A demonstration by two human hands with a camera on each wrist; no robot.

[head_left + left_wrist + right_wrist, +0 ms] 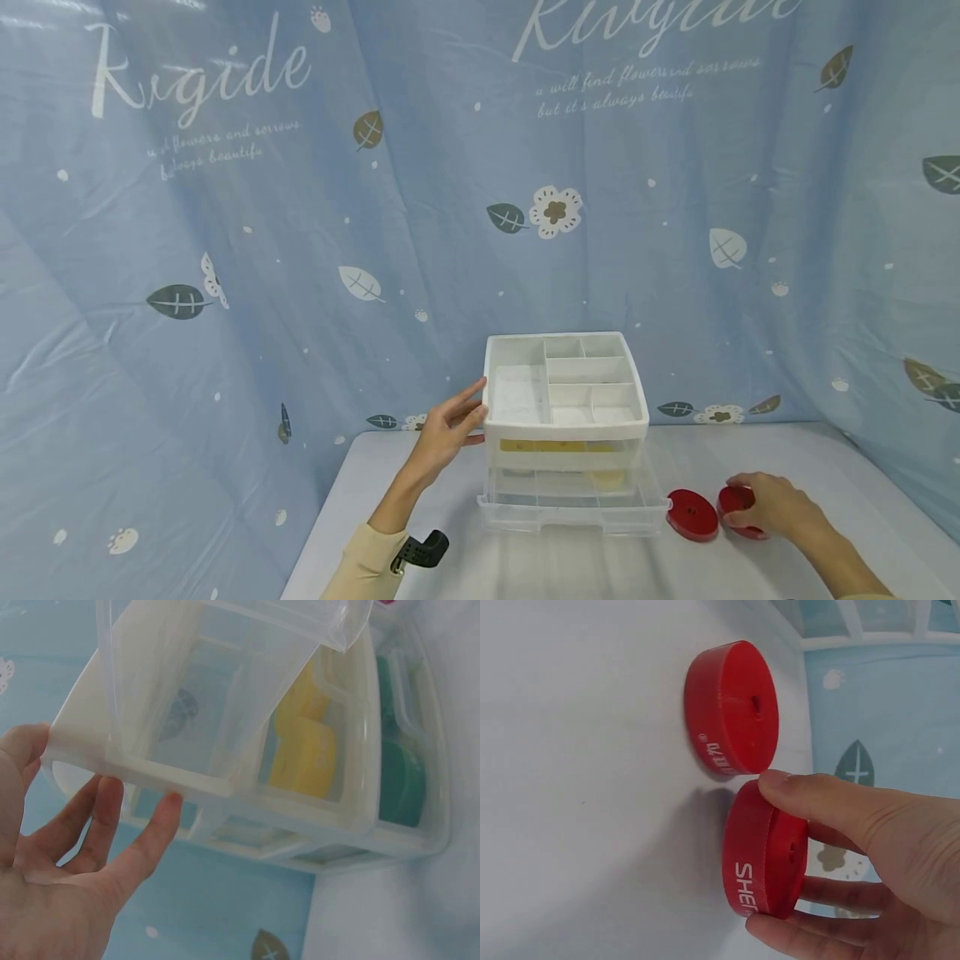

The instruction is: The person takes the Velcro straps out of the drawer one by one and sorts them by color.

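Observation:
A white storage organizer [566,432] has an open compartment tray on top and clear drawers below, one of them pulled out [573,512]. My left hand [447,433] touches its left side with fingers spread and extended; the left wrist view shows the fingertips at its edge. Yellow items [304,754] show through one drawer and green items [401,780] through another. On the right, my right hand [780,504] pinches a red roll of tape-like strap [761,851] between thumb and fingers. Beside it a second red roll [731,709] lies on the table, its round face up.
The white-covered table [750,454] ends at a blue printed curtain [442,208] behind the organizer. The pulled-out drawer's front corner reaches close to the second red roll. A black wrist strap mount [423,550] sits at the left sleeve.

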